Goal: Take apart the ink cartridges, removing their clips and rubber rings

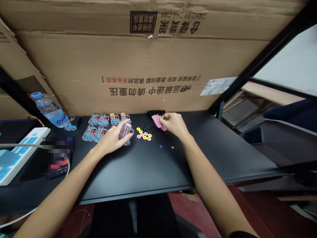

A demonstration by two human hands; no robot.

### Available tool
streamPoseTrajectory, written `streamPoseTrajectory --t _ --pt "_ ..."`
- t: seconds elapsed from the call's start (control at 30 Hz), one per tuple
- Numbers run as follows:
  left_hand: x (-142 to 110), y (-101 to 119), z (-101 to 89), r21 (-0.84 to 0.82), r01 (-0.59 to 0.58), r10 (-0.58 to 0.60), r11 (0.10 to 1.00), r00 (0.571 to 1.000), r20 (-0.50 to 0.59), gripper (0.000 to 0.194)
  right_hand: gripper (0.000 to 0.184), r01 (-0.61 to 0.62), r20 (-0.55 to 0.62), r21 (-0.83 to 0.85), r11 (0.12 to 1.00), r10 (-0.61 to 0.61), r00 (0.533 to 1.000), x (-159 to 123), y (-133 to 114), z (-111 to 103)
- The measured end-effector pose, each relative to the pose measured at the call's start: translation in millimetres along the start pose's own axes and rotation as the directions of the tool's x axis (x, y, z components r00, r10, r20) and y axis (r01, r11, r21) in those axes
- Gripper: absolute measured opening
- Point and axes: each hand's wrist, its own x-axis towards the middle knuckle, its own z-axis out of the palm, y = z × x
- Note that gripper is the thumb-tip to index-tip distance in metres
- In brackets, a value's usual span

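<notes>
My left hand (pixel 112 137) rests on the black table (pixel 153 165) and grips a small clear plastic piece with a pink part (pixel 127 133). Behind and left of it lie several more clear plastic pieces (pixel 99 127) in two rows. My right hand (pixel 173 124) is at a pile of pink parts (pixel 156 119) and pinches a small yellow item (pixel 166 117) at its fingertips. Between the hands lies a cluster of yellow and pink rings (pixel 144 134). Small black rings (pixel 156 112) sit behind the pink pile.
A large cardboard sheet (pixel 153 66) stands upright along the table's back. At the left are a water bottle (pixel 49 110), a white power strip (pixel 17 152) with a cable, and a blurred dark object (pixel 58 155). A black frame post (pixel 260 59) rises at the right.
</notes>
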Motion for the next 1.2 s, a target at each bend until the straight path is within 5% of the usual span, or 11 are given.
streamPoseTrajectory --t 0.1,0.23,0.43,0.57,0.7,0.8,0.9,1.03,1.2 --pt "0 2 6.6 -0.128 0.002 0.012 0.992 0.994 0.11 0.059 0.018 -0.071 0.087 -0.086 0.994 0.078 0.993 3 10 -2" --pt "0 0 10.0 -0.045 -0.049 0.055 0.998 0.987 0.152 0.048 0.015 -0.121 0.083 -0.164 0.979 0.136 0.987 5 14 4" --pt "3 -3 4.4 0.177 -0.129 0.127 0.976 0.992 0.021 0.039 0.017 -0.148 -0.016 -0.121 0.982 0.148 0.989 9 18 11" --pt "3 -2 -1.1 0.187 -0.226 0.213 0.956 0.973 0.09 0.035 0.014 0.008 -0.15 0.155 0.988 0.016 0.989 6 10 12" --pt "0 -6 1.6 0.123 -0.332 0.292 0.935 0.919 0.264 0.032 0.025 0.222 -0.35 0.394 0.892 -0.078 0.933 -2 -1 10" --pt "-2 -13 6.0 0.134 -0.303 0.259 0.943 0.926 0.274 0.042 0.037 0.312 -0.423 0.5 0.808 -0.086 0.902 -5 -5 8" --pt "-2 -20 8.2 0.199 -0.241 0.192 0.95 0.953 0.236 0.048 0.048 0.29 -0.371 0.512 0.808 -0.096 0.923 -7 -7 7" --pt "-1 -26 8.3 0.275 -0.182 0.132 0.944 0.973 0.189 0.053 0.037 0.242 -0.322 0.385 0.891 -0.116 0.94 -8 -12 8" --pt "-1 -32 9.0 0.307 -0.161 0.111 0.938 0.979 0.173 0.056 0.024 0.247 -0.097 0.276 0.929 -0.229 0.969 -6 -9 18"
